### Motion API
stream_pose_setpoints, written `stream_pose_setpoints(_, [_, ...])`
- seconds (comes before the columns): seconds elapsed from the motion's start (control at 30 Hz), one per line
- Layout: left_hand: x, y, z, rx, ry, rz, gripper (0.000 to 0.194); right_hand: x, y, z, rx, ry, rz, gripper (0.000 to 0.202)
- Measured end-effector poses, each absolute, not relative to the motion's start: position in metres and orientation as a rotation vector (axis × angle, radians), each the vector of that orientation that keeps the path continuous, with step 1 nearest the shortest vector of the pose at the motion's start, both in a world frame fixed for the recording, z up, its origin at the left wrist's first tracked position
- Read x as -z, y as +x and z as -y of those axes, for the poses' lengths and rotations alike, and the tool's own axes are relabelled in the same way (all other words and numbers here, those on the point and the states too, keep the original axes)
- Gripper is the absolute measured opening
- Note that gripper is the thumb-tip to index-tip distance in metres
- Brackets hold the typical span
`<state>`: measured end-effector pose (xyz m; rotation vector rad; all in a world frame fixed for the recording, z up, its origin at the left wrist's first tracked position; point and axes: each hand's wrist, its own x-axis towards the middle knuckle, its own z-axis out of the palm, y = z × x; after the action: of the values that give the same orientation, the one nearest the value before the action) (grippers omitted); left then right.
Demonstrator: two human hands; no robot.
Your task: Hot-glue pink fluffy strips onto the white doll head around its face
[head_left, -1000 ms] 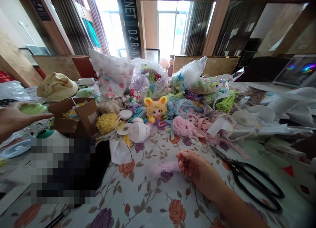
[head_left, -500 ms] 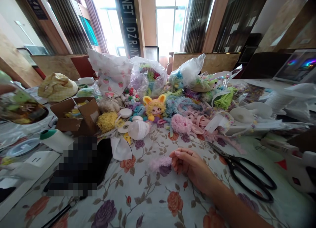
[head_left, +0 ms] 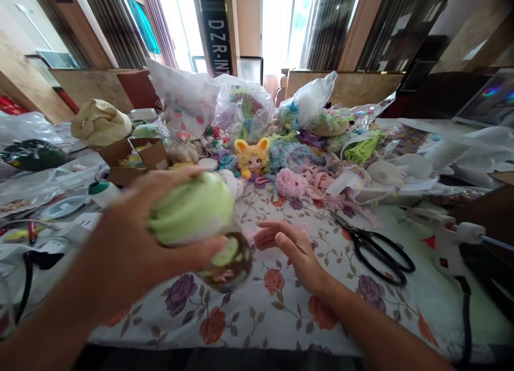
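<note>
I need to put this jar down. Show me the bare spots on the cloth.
The left hand holds the green-capped jar. Bare floral cloth runs along the near edge, below the right hand and left of the scissors. Behind, around the yellow doll, and left by the cardboard box, it is crowded.

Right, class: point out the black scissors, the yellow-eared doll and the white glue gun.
black scissors (head_left: 371, 248): head view, on the blades near the pivot.
yellow-eared doll (head_left: 251, 158): head view, on its face.
white glue gun (head_left: 445, 237): head view, on its body.

left hand (head_left: 132, 253): brought green-lidded bottle (head_left: 201, 221) to centre | right hand (head_left: 291, 248): released pink fluff, opened
</note>
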<state>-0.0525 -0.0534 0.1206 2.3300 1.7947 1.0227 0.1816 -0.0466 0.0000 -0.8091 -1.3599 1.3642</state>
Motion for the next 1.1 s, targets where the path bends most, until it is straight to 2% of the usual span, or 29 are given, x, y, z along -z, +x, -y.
stream_pose_setpoints(0.1, [-0.095,-0.010,0.058,-0.936,2.556,-1.623,0.079,-0.001,0.182,0.050,-1.319,-0.766,1.368,0.051])
stream_pose_setpoints(0.2, [-0.077,0.015,0.054,-0.987,2.636,-1.738,0.087,-0.003,0.183,0.051,-1.261,-0.706,1.386,0.064])
stream_pose_setpoints(0.27, [-0.077,0.019,0.052,-0.920,2.681,-1.793,0.092,-0.003,0.183,0.052,-1.249,-0.680,1.401,0.072])
stream_pose_setpoints(0.47, [-0.095,0.013,0.058,-0.656,2.779,-1.703,0.083,-0.002,0.177,0.056,-1.316,-0.739,1.487,0.102])
stream_pose_setpoints(0.63, [-0.106,-0.005,0.049,-0.566,2.628,-1.231,0.072,-0.001,0.177,0.057,-1.327,-0.766,1.472,0.100])
stream_pose_setpoints(0.77, [-0.109,-0.021,0.013,-0.443,2.415,-0.485,0.066,-0.011,0.184,0.055,-1.592,-0.580,1.564,0.093])
stream_pose_setpoints(0.87, [-0.108,-0.024,-0.009,-0.332,2.234,-0.223,0.060,-0.017,0.185,0.054,-1.709,-0.552,1.682,0.083])
stream_pose_setpoints(0.97, [-0.108,-0.021,-0.002,-0.391,2.248,-0.317,0.059,-0.016,0.181,0.056,-1.622,-0.616,1.645,0.081])
stream_pose_setpoints(1.03, [-0.108,-0.018,0.016,-0.470,2.372,-0.580,0.063,-0.011,0.177,0.058,-1.502,-0.671,1.591,0.082])
stream_pose_setpoints(1.1, [-0.105,-0.014,0.038,-0.616,2.490,-0.815,0.070,-0.007,0.174,0.060,-1.382,-0.728,1.585,0.075])
